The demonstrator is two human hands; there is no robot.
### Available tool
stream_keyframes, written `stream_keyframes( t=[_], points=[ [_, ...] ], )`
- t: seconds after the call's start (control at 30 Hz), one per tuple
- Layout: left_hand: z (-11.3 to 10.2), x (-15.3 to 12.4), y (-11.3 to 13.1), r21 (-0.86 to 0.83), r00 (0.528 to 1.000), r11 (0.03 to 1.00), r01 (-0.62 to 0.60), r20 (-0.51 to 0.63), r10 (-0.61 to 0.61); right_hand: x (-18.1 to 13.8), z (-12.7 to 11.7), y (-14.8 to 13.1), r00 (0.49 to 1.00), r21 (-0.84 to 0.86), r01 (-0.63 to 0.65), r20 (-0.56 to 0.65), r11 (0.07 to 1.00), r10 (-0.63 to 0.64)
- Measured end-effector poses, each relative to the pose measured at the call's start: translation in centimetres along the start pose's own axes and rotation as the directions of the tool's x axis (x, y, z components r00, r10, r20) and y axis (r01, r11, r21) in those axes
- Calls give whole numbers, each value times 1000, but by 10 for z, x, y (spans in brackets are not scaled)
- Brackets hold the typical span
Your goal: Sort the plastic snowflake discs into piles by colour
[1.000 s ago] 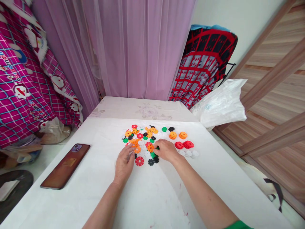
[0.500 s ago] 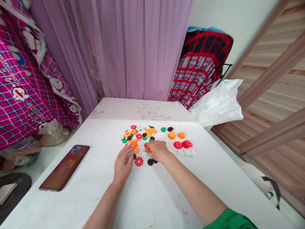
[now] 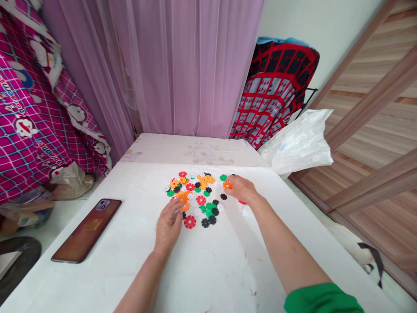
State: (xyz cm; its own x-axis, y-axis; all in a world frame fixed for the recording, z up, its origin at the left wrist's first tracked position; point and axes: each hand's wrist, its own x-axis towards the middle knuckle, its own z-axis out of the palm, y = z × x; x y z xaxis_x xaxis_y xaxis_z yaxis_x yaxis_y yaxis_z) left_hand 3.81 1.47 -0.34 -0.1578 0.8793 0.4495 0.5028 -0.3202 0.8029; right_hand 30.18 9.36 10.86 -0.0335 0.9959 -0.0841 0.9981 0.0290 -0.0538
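Plastic snowflake discs in red, orange, green, black and white lie in a loose pile (image 3: 201, 200) on the white-covered table. My right hand (image 3: 241, 188) is closed on an orange snowflake disc (image 3: 227, 185), just right of the pile and close to a green disc (image 3: 223, 178). It hides most of the small groups of sorted discs behind it; a bit of red and some white discs (image 3: 246, 211) show below. At the pile's left edge, my left hand (image 3: 170, 219) rests with thumb and fingers apart, its fingertips touching orange discs (image 3: 184, 201).
A brown phone (image 3: 87, 230) lies on the table's left side. At the back right corner stands a white plastic bag (image 3: 301, 141). Purple curtains (image 3: 189, 65) hang behind the table (image 3: 208, 265), and wooden doors (image 3: 374, 143) are to the right.
My right hand has moved from the pile up and to the right, carrying an orange disc. Green and black discs it covered now show. My left hand has stayed in place.
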Motion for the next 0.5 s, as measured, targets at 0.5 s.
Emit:
stream_keyframes(
  t=[0.5],
  points=[
    [-2, 1, 2, 30, 1000, 999, -15, 15, 14, 26, 13, 49, 1000, -43, -12, 16, 999, 12]
  ],
)
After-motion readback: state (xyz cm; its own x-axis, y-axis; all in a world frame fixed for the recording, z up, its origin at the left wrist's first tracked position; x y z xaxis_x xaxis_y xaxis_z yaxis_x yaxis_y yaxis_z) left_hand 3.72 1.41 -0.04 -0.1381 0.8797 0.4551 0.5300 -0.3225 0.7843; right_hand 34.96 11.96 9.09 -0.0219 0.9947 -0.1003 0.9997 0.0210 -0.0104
